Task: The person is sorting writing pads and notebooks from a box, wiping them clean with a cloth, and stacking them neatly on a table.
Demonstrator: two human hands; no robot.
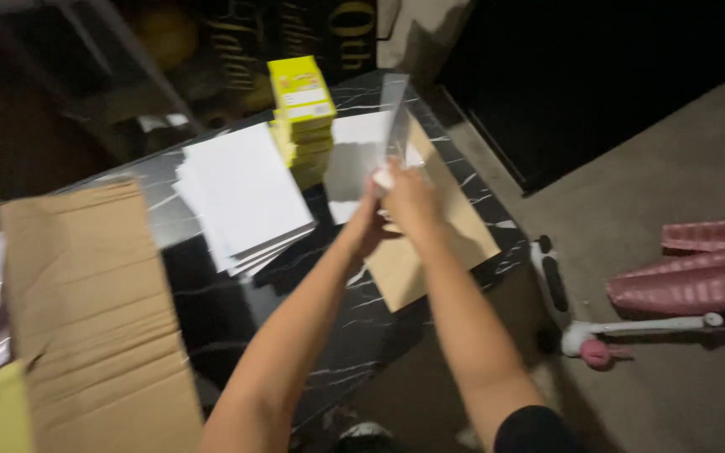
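A dim room with a grey concrete floor [631, 193] is showing to the right, where a white and pink scooter [631, 323] is lying beside the black marble-patterned tabletop [228, 310]. Both hands, left hand [369, 220] and right hand [410, 200], are closing together on a clear plastic sleeve [393, 117], holding it upright above a flat brown cardboard sheet [430, 226] near the tabletop's right edge. A stack of white paper sheets [245, 197] and a pile of yellow packets [301, 117] are sitting farther left; a large brown cardboard flap [86, 310] is covering the near left.
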